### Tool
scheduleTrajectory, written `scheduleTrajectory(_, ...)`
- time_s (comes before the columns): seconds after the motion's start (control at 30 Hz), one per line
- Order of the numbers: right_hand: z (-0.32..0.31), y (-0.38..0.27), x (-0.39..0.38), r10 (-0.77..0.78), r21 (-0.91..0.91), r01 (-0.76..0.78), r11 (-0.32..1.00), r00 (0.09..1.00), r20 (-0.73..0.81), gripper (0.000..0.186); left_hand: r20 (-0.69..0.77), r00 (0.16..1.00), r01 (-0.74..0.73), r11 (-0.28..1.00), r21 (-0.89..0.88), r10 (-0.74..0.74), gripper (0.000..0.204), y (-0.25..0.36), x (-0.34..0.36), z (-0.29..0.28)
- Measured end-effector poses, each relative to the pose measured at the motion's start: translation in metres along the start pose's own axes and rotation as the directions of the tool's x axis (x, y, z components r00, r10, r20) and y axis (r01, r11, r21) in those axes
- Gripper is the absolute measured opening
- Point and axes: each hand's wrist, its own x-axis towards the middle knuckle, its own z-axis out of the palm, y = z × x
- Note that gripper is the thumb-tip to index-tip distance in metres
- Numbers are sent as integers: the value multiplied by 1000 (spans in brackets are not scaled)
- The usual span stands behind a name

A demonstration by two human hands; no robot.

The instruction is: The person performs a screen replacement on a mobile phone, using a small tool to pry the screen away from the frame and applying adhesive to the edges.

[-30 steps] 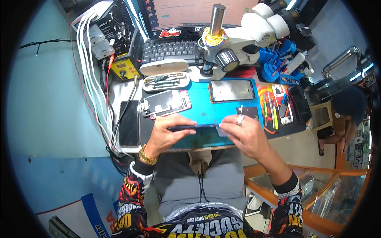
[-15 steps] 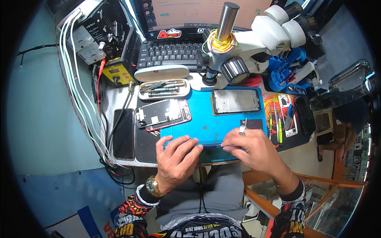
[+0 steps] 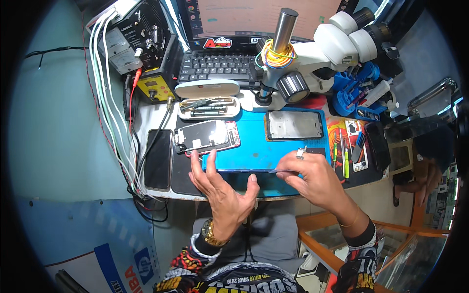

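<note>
Both hands work a thin dark phone (image 3: 244,170) that lies flat on the blue mat (image 3: 254,146) at the near edge of the worktop (image 3: 183,193); seen edge-on, it shows as little more than a dark line running between the two hands. The left hand (image 3: 220,188) rests over its left end with the fingers spread and loose, the fingertips (image 3: 211,157) reaching past it toward the opened phone with the red rim (image 3: 207,136) just beyond, and the thumb standing up at the phone's near edge; that grip is apart, steadying rather than clamping. The right hand (image 3: 312,178), a ring on one finger, has its thumb and forefinger pinched together on something thin at the phone's right end, though the pictures do not show plainly whether it is the phone's own edge or a small pick. I judge the phone light, stiff and slick on its glass face, and fragile: it would likely crack if bent or levered hard at one corner. The safe hold looks to be along the long edges, with flat pressure from above on the left and only a light pinch at the right end. Just beyond the right grip lies a bare phone frame (image 3: 295,124), and further out from the left grip an open tray of tools (image 3: 209,106).
</note>
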Motion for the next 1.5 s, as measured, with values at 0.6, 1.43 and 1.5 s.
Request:
scheduleTrajectory(0.6,5,-6,-2,-2,-58,-2,998,998,-56,10,-103,946,275,930,-244,-307,126,29,-11,24)
scheduleTrajectory(1.43,16,-3,-14,-2,-15,0,1000,990,-139,9,-79,925,336,896,-290,-372,134,32,-12,28)
scheduleTrajectory(1.5,18,-4,-14,2,-21,-5,1000,989,-150,10,-77,926,334,898,-285,-369,135,30,-13,28)
